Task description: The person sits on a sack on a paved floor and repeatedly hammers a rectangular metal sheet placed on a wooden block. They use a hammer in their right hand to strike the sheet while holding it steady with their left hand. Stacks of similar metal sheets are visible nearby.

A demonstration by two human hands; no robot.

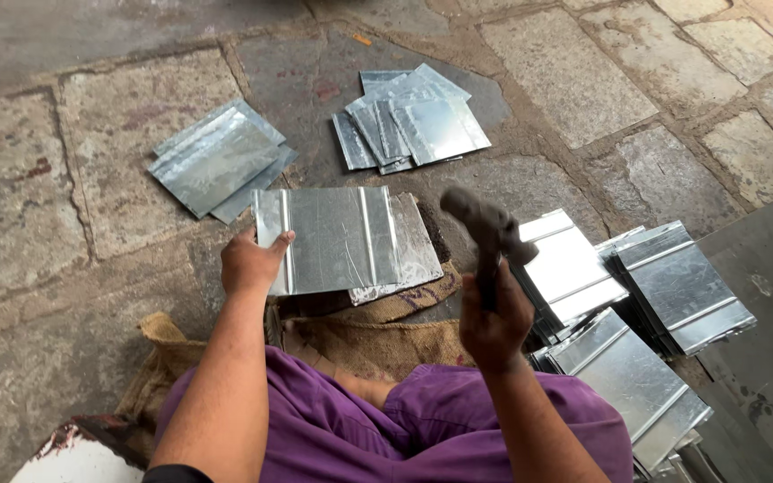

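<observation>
The left hand (250,261) holds a ribbed metal sheet (331,240) by its left edge, thumb on top and fingers below, and keeps it flat over a second sheet (413,246) that lies on a burlap sack (378,335) in front of the person's knees. The right hand (494,326) is closed around the handle of a hammer (487,231), which is lifted above the right side of the sheet; the head looks blurred, so I cannot tell exactly which face points down.

To do this step well, I think the sheet must lie steady and flat on its support, with the holding fingers well away from the place of the blow, and the hammer should come down square near the raised rib.

More cut sheets lie on the stone floor (64,179): one pile at the left (216,161), one ahead (418,121), and stacks at the right (673,286).
</observation>
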